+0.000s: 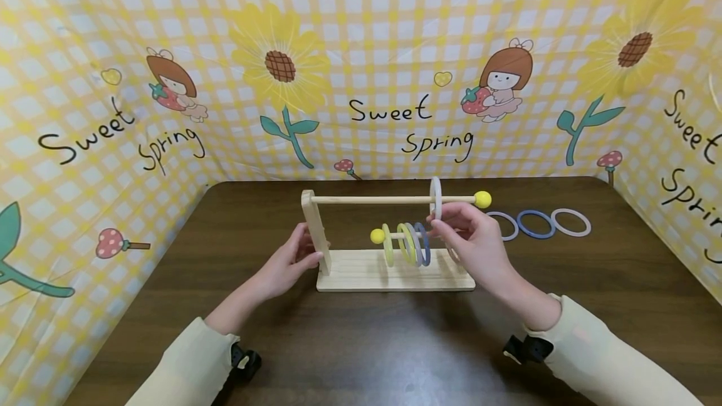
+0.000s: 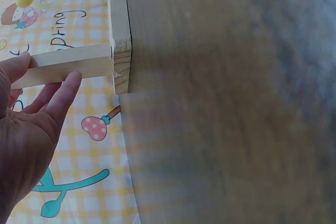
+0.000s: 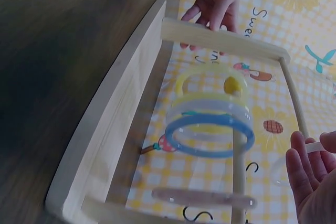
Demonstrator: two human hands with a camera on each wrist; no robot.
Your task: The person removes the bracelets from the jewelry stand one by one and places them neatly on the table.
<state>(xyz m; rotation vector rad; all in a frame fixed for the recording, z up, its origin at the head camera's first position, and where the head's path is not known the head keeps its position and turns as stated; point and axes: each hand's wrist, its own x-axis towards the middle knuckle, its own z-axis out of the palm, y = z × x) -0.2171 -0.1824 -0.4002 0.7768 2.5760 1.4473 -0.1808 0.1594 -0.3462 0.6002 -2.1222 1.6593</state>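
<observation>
Nearest on the dark tabletop [image 1: 361, 356], left hand [image 1: 290, 262] rests with straight fingers against the wooden rack's upright post [image 1: 316, 237], nothing gripped. Right hand [image 1: 476, 240], just right of the lower peg's rings [image 1: 408, 244], pinches a white ring [image 1: 436, 196] threaded upright on the upper dowel [image 1: 395, 200]. Dowel's long axis runs left-right, yellow knob [image 1: 482, 199] at its right end, beside the right hand. Farther right, three loose rings [image 1: 538, 223] lie flat.

Pale yellow sleeves [image 1: 598, 343] — black wristbands [image 1: 527, 348]

Dark table [image 1: 350, 356], wooden rack [image 1: 395, 274], three rings [image 1: 538, 223]
</observation>
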